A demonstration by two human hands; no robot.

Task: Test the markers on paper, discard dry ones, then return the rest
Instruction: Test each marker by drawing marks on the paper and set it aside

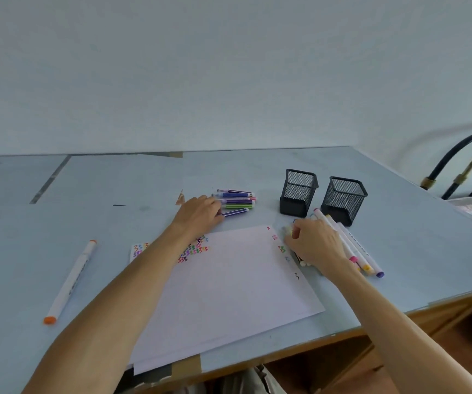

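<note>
A white paper sheet (229,285) lies on the table, with coloured zigzag test marks near its left and right upper corners. Behind it lies a row of several thin markers (237,202); my left hand (200,213) rests on their left ends, fingers curled over them. My right hand (311,241) lies over a bunch of thick white markers (351,245) at the sheet's right edge, fingers curled around some of them. Two black mesh pen cups (299,191) (343,199) stand behind that hand. A lone white marker with orange caps (71,280) lies far left.
The pale blue table (115,194) ends in a wooden front edge at the lower right. A wall rises behind it. A dark metal bed frame (462,166) stands at the far right.
</note>
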